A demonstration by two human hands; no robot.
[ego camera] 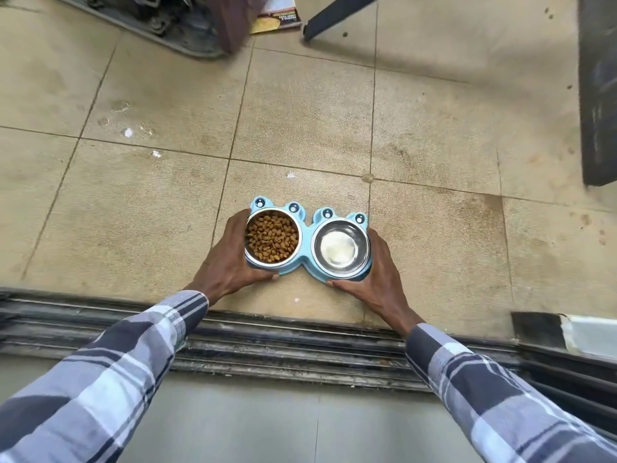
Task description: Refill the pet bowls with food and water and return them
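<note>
A light blue frog-shaped double bowl stand [305, 265] sits low over the beige tiled floor, just beyond a door track. Its left steel bowl [273, 236] is filled with brown kibble. The right steel bowl [341, 248] looks shiny inside; I cannot tell whether it holds water. My left hand [230, 262] grips the stand's left end, thumb along the near edge. My right hand [377, 282] grips the right end the same way. Whether the stand touches the floor is unclear.
A metal sliding-door track [267, 342] runs across below my wrists. A dark chair or table leg [320, 25] and a pet food bag [277, 18] lie at the far top. A grey mat with clutter [150, 25] is top left; a dark panel [597, 95] stands at right.
</note>
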